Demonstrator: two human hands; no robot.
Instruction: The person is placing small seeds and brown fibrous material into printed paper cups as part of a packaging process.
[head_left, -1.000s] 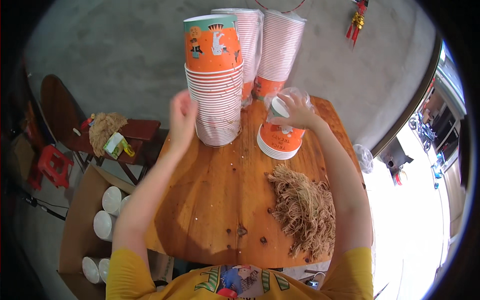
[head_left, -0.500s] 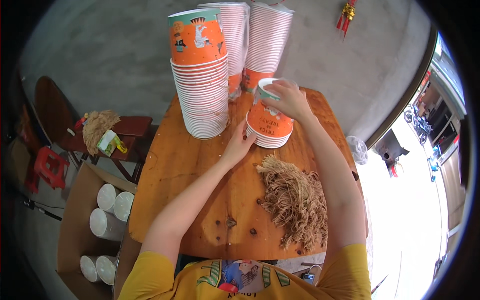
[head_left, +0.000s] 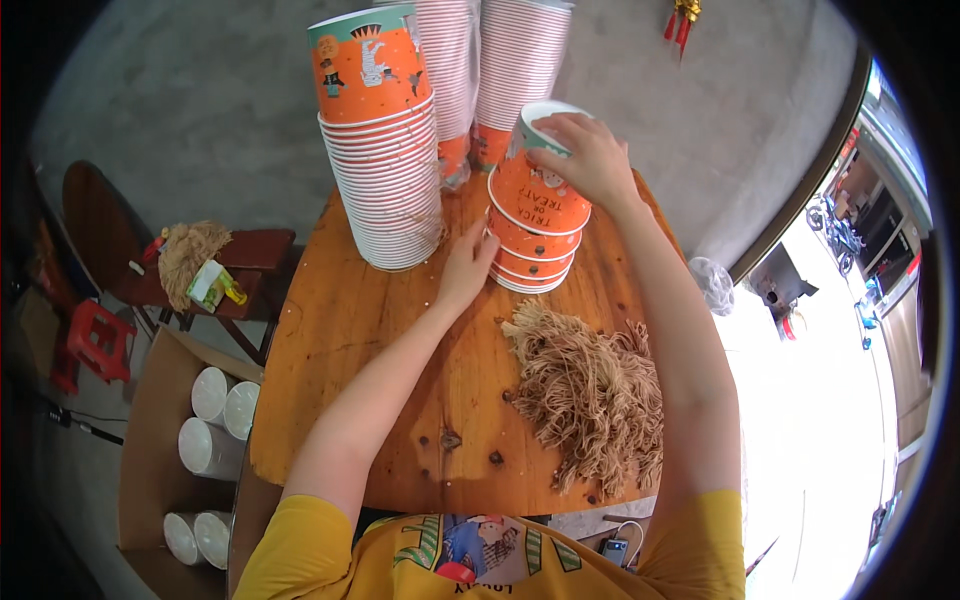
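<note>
A short stack of orange paper cups (head_left: 530, 243) stands upside down on the wooden table, white rims downward and spaced apart. My right hand (head_left: 590, 160) is closed over the green base edge of the top cup (head_left: 540, 195). My left hand (head_left: 470, 265) is at the lower left side of this stack, its fingers curled against the cups; the fingertips are partly hidden. Just left of it rises a tall stack of the same cups (head_left: 385, 190), also upside down. A tangled bundle of tan string (head_left: 590, 400) lies on the table below my right forearm.
Two more tall cup stacks, one of them (head_left: 520, 70) nearest the short stack, stand at the back. Left of the table (head_left: 380, 450) are an open cardboard box (head_left: 150, 450) with several white cylinders, a red bench (head_left: 260, 250) holding more string, and a red stool (head_left: 100, 340).
My right hand has moved up with the top cup, and the cups below it have spread apart, showing more orange between their rims. My left hand stays beside the stack. The view has shifted slightly.
</note>
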